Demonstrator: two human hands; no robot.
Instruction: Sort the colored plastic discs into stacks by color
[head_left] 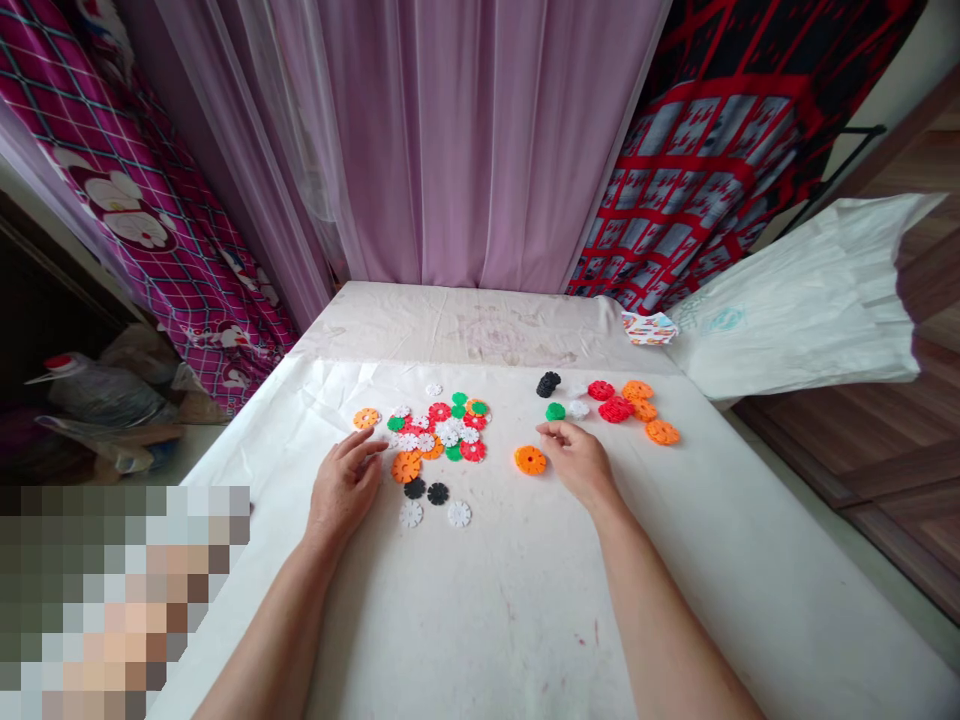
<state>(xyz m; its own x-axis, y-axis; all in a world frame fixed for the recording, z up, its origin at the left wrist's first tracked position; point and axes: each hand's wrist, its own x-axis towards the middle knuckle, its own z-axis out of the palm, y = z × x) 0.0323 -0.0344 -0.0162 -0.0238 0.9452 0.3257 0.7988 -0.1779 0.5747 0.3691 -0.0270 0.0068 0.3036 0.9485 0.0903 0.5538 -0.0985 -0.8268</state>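
Observation:
Several notched plastic discs in red, white, green, orange and black lie in a loose pile (448, 432) on the white-covered table (480, 610). At the pile's left edge is my left hand (349, 482), its fingers loosely stretched towards a large orange disc (406, 467) and nothing seen in them. My right hand (579, 460) is beside another orange disc (531, 460), fingertips just right of it and thumb apart from the fingers. A green disc (555, 411) lies just beyond those fingertips. Two black discs, one of them (438, 493), and two white discs, one of them (460, 514), lie nearer to me.
Beyond my right hand are sorted groups: black discs (548, 384), red discs (615, 409) and orange discs (662, 432). A white bag (802, 300) lies over the table's right edge, by a small patterned item (649, 329). Purple curtains (480, 150) hang behind the table.

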